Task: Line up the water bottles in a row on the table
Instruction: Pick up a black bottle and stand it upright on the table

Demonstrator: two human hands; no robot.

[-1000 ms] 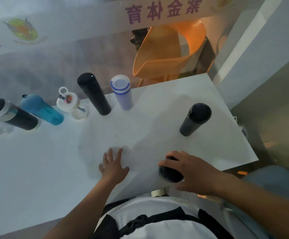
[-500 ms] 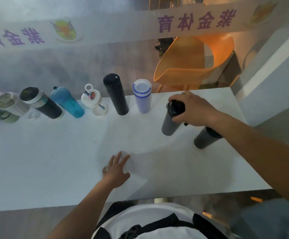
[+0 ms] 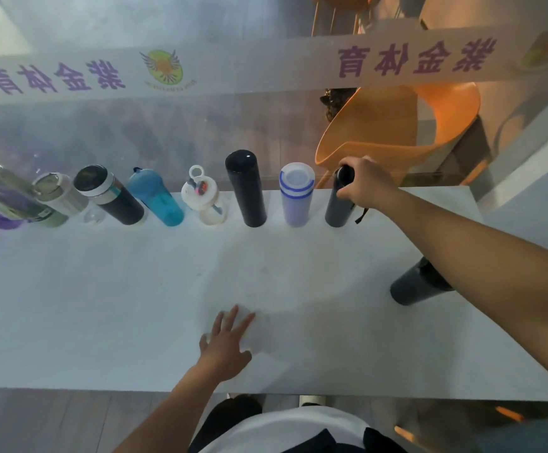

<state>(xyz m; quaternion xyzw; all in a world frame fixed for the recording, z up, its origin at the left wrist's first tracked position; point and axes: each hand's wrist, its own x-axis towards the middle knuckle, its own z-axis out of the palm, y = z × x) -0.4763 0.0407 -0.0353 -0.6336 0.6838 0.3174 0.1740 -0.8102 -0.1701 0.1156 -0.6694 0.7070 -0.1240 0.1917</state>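
Note:
My right hand grips the top of a black strap bottle, which stands at the right end of the row along the far edge of the white table. Left of it stand a lilac bottle with blue rings, a tall black flask, a white loop-lid bottle, a teal bottle, a black and silver bottle and several more at the far left. Another dark bottle stands alone under my right forearm. My left hand lies flat on the table, fingers spread.
A glass wall with a white banner runs right behind the row. An orange chair sits beyond the glass. The table's right edge is near the lone bottle. My torso is at the near edge.
My right hand has carried the black strap bottle from the near edge to the far edge and set it beside the lilac bottle. My left hand stayed flat on the table.

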